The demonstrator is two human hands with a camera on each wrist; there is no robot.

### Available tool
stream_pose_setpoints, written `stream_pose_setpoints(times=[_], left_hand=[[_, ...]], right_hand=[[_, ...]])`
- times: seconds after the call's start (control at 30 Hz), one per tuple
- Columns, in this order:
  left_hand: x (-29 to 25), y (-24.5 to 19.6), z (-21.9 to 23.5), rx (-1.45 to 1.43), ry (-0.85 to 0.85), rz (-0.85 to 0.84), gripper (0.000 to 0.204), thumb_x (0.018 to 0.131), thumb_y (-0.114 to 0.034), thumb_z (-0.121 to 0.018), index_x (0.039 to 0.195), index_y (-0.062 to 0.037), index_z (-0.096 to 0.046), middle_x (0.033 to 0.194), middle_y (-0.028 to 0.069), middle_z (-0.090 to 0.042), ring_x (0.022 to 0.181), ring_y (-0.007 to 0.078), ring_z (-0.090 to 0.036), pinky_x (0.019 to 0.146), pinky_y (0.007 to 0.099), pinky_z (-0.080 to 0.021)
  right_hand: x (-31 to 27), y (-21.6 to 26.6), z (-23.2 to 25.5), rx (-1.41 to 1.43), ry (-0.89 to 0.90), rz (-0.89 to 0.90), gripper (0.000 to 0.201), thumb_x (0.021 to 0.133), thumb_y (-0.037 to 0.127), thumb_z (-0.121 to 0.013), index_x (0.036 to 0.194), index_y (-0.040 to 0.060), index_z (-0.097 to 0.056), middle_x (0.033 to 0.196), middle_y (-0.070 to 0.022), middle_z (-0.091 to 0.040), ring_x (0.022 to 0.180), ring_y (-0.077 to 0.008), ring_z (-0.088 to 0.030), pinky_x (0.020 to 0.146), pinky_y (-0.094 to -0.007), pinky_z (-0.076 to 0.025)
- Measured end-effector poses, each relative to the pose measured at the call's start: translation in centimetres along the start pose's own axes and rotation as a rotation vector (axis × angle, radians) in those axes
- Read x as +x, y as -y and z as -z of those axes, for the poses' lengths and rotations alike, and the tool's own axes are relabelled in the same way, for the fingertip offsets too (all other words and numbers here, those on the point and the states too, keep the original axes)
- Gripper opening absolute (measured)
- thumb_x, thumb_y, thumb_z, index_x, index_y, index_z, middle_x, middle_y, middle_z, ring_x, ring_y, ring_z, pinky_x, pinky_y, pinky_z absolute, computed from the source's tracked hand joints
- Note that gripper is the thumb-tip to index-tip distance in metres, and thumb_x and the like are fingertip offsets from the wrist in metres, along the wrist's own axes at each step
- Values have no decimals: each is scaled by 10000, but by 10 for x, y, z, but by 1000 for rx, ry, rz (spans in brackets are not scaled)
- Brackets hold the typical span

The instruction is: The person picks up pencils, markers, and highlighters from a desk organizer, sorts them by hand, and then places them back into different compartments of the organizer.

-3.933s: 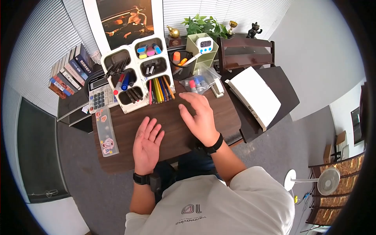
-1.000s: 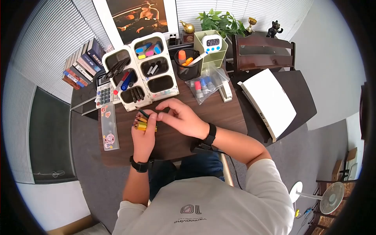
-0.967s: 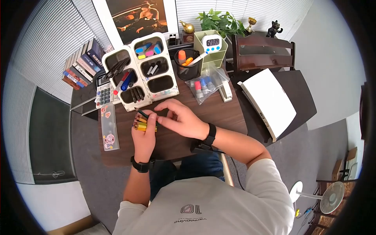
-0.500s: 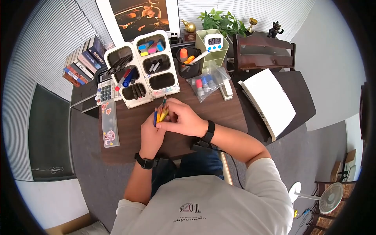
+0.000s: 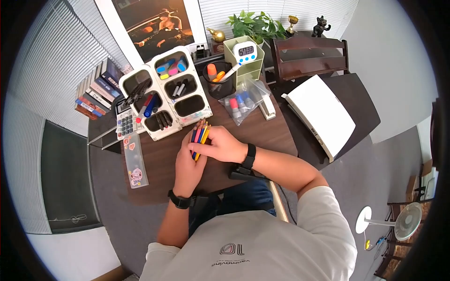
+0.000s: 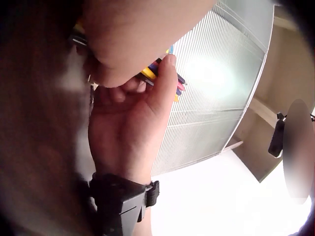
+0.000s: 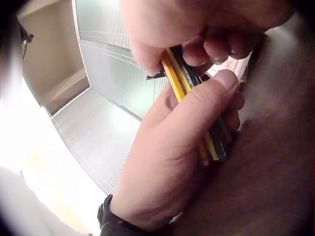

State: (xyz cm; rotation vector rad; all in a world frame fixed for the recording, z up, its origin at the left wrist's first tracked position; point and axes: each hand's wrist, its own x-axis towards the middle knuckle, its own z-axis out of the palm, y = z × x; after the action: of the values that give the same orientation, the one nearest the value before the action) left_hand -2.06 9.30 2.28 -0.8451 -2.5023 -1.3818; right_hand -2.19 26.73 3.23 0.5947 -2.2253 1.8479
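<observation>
Both hands meet around a bundle of coloured pencils (image 5: pixel 200 136) just in front of the white organizer (image 5: pixel 190 121). The left hand (image 5: pixel 189 171) grips the bundle from the left side, its thumb across the pencils in the left wrist view. From the right, the right hand (image 5: pixel 221 145) pinches the same bundle. Yellow, blue and pink pencils show, with their tips toward the organizer. In the right wrist view a yellow pencil (image 7: pixel 173 78) and dark ones run between the two hands. The organizer's front right compartment (image 5: pixel 190 106) holds nothing visible.
Behind stand a black mesh cup (image 5: pixel 220 89) and a green holder with a timer (image 5: pixel 245 52). A clear bag (image 5: pixel 241 103) and a stapler (image 5: pixel 267 108) lie to the right, a stickered case (image 5: pixel 135 161) and a calculator (image 5: pixel 127 122) to the left.
The pencils have left the organizer's front right compartment and are in the hands. The bundle has turned from pointing left to pointing at the organizer, and the right hand has closed on it.
</observation>
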Motion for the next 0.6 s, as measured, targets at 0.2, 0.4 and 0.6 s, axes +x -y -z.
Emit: stream_pose_setpoints(times=[0.2, 0.4, 0.6], left_hand=[[2, -23, 10, -150, 45, 207, 423, 880, -159, -783, 1226, 11, -609, 971, 167, -736, 934, 250, -739, 816, 369, -557], [-3, -13, 10, -188, 107, 232, 317, 925, -155, -749, 1161, 18, -627, 842, 102, -724, 661, 149, -703, 559, 280, -518], [6, -21, 24, -636, 375, 583, 203, 996, -161, -662, 1113, -3, -609, 809, 81, -713, 600, 150, -686, 475, 249, -476]], right_hand=[[0, 4, 1, 385, 20, -223, 120, 999, 156, -703, 1004, 37, -688, 903, 22, -682, 822, -40, -605, 719, -237, -505], [1, 2, 1, 482, 65, -262, 121, 997, 147, -706, 1016, 31, -677, 923, 6, -694, 834, -50, -620, 723, -240, -510], [4, 4, 10, 504, 137, -407, 186, 1017, 219, -690, 1001, 34, -702, 866, -7, -709, 789, -52, -641, 688, -242, -520]])
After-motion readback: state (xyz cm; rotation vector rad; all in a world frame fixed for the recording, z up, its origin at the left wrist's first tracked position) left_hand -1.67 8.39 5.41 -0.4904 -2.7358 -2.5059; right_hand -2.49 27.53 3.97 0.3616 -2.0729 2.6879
